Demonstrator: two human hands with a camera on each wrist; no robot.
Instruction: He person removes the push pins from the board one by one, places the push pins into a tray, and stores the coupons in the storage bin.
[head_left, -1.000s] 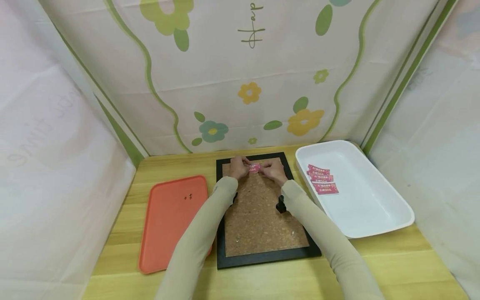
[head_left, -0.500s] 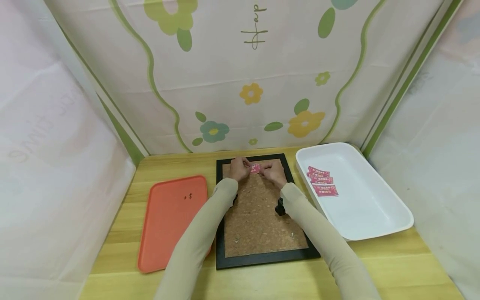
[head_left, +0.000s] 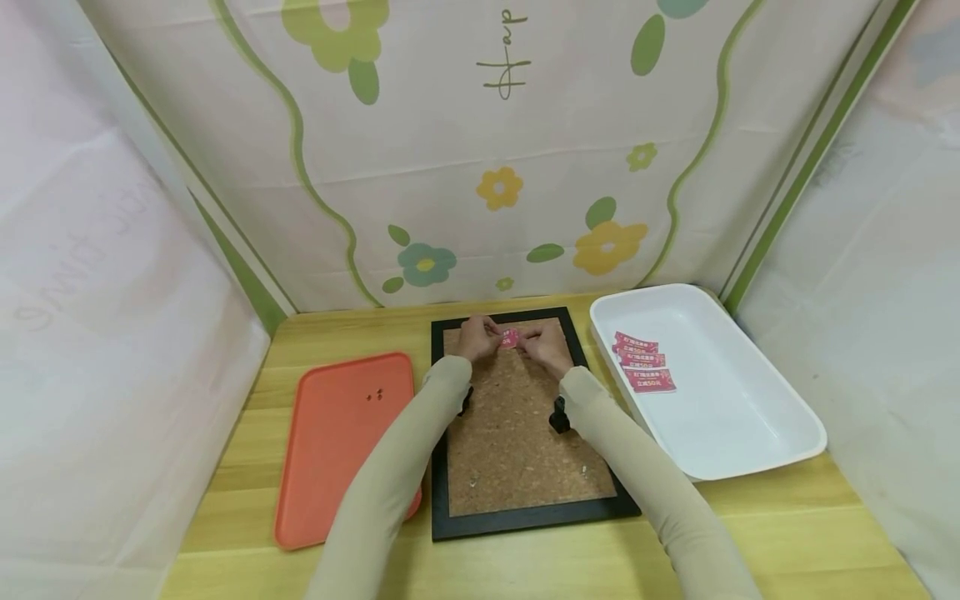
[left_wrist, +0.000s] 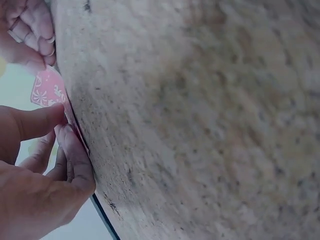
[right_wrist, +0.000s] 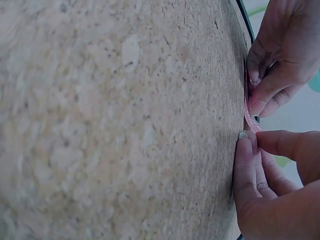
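Observation:
A small pink paper coupon (head_left: 509, 338) with white print lies at the far end of the cork board (head_left: 525, 450), held from both sides. My left hand (head_left: 477, 337) pinches its left end between thumb and fingers, knuckles close to the cork. On the other side, my right hand (head_left: 548, 347) pinches the right end. In the left wrist view the coupon (left_wrist: 49, 90) stands bent up between the two hands, its printed face showing. The right wrist view shows the coupon's edge (right_wrist: 251, 119) curving off the cork between the fingertips. The fingers hide both ends.
Left of the board lies an orange-red tray (head_left: 337, 467) with several tiny pins (head_left: 374, 395). To the right, a white tray (head_left: 720, 408) holds more pink coupons (head_left: 648, 381) overlapping. Two small clear pins (head_left: 473, 482) sit near the board's front. A floral curtain (head_left: 450, 125) stands behind.
Both hands stay at the far end of the board with the coupon. Slightly less of its printed face shows between the fingers now. Trays and pins are unmoved.

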